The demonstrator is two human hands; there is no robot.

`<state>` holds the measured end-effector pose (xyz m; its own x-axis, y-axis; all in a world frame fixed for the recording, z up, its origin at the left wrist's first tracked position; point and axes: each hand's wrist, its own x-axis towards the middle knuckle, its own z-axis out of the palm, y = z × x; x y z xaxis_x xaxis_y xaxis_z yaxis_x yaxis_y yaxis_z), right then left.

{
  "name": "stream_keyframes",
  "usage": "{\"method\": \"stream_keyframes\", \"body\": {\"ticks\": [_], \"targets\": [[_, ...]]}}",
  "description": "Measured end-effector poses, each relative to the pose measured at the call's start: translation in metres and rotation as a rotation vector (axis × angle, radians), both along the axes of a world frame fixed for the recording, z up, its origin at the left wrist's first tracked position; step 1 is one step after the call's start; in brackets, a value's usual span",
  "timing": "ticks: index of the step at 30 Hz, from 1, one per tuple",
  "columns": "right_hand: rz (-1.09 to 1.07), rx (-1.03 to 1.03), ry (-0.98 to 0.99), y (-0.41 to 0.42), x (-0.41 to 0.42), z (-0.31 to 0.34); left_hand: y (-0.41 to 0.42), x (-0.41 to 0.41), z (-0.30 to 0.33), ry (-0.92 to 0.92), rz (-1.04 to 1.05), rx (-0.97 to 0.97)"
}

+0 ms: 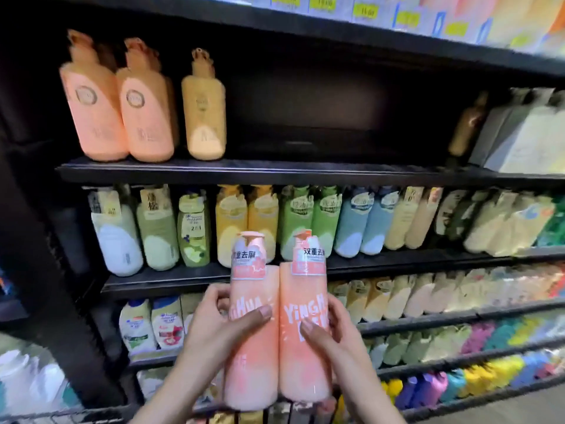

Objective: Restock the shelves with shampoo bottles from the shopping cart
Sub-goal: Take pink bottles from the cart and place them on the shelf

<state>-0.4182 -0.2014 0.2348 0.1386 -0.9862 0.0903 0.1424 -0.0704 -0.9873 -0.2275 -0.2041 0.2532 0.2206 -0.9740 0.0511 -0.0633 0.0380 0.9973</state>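
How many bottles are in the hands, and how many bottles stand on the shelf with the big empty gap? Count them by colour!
Pink bottles held in the hands: 2, one in the left hand, one in the right hand
Peach-orange bottles at the front of the gap shelf: 2
Yellow-tan bottle: 1
Brown bottle: 1
Total: 6

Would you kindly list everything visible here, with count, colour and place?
Held bottles: two, peach-pink, side by side, upright before the shelves.
Pump bottles: three, two peach and one tan, left on the upper shelf.
Brown bottle: one, right on the same shelf.
Mixed bottles: many, white, green, yellow, blue, filling the row below.
Price tags: several, yellow, top shelf edge.
Left hand: grips the left bottle.
Right hand: grips the right bottle.
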Motion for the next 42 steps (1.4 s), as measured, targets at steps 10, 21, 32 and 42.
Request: {"method": "stream_keyframes", "body": {"ticks": [10, 21, 32, 42], "targets": [[-0.058, -0.501, 0.063, -0.149, 0.015, 0.153, -0.124, 0.011, 0.156, -0.184, 0.15, -0.476], [-0.073, -0.634, 0.065, -0.263, 0.02, 0.194, -0.219, -0.006, 0.198, -0.359, 0.359, -0.548], [-0.058, -0.589, 0.139, -0.323, 0.03, 0.182, -0.279, -0.01, 0.185, -0.334, 0.379, -0.421], [-0.095, -0.497, 0.351, -0.33, 0.021, 0.177, -0.272, 0.001, 0.158, -0.506, 0.359, -0.304]]}}
